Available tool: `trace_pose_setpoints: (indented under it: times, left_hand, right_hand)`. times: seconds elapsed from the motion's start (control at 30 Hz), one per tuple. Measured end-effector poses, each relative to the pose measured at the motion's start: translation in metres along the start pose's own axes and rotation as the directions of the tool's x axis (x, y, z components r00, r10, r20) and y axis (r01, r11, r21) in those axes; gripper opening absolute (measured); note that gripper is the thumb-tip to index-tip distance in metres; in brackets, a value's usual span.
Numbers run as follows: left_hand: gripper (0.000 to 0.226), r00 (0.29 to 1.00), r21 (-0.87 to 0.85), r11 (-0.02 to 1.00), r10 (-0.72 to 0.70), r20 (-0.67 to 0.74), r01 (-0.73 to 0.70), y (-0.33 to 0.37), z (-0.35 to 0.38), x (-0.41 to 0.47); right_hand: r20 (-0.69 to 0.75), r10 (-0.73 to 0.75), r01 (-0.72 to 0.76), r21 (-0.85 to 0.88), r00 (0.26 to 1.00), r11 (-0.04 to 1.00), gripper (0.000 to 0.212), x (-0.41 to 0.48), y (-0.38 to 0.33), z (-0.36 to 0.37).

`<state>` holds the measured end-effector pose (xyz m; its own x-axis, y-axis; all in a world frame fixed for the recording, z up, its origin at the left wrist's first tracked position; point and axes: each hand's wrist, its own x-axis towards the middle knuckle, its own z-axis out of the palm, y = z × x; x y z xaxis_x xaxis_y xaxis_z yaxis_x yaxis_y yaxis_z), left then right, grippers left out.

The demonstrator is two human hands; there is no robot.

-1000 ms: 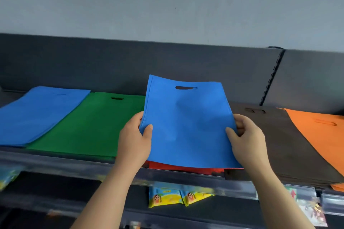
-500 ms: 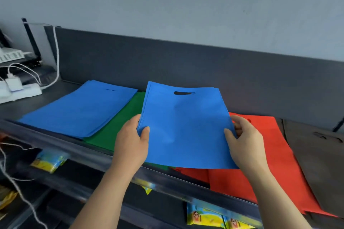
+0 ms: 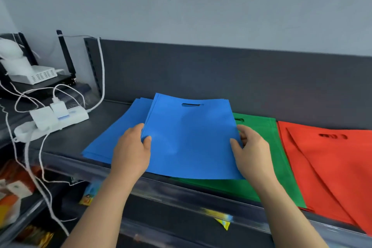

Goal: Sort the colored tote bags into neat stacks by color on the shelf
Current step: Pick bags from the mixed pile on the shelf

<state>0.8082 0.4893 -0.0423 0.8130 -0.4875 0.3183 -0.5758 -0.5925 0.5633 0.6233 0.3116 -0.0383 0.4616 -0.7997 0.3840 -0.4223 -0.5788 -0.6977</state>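
- A person's left hand [image 3: 130,148] and right hand [image 3: 252,148] grip a flat, bright blue non-woven fabric tote bag [image 3: 189,141] by its two side edges, thumbs pressed on top and fingers [image 3: 244,134] tucked beneath.
- The bag hangs low over the dark grey shelf [image 3: 66,141]. Its left part is above the blue stack of matching bags [image 3: 112,139] and its right part covers a corner of the green stack of bags [image 3: 267,147]. Whether it touches either cannot be told.
- It looks light, thin and limp, likely to sag or fold if taken at one point. A hold midway along both sides should keep it flat, and it will probably slide easily over the bags below.
- The bag is rectangular, with a slot handle cut near its far edge and a stitched border. Layered lines at its left edge suggest more than one bag may be held.
- A red stack of bags [image 3: 322,159] lies right of the green one, and a white power strip [image 3: 50,122] sits left of the blue stack.
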Motion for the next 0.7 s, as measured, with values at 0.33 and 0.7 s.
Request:
trace_pose_setpoints:
  times: [0.33, 0.7]
  left_hand:
    - [0.043, 0.995, 0.132, 0.991, -0.033, 0.091, 0.021, -0.075, -0.028, 0.052]
    - [0.034, 0.993, 0.255, 0.967, -0.023, 0.116, -0.007, -0.102, -0.024, 0.069]
  right_hand:
    - [0.121, 0.058, -0.031, -0.216, 0.991, 0.976, 0.040, -0.011, -0.056, 0.076]
    - [0.221, 0.087, 0.031, -0.479, 0.971, 0.877, 0.029, -0.012, -0.071, 0.104]
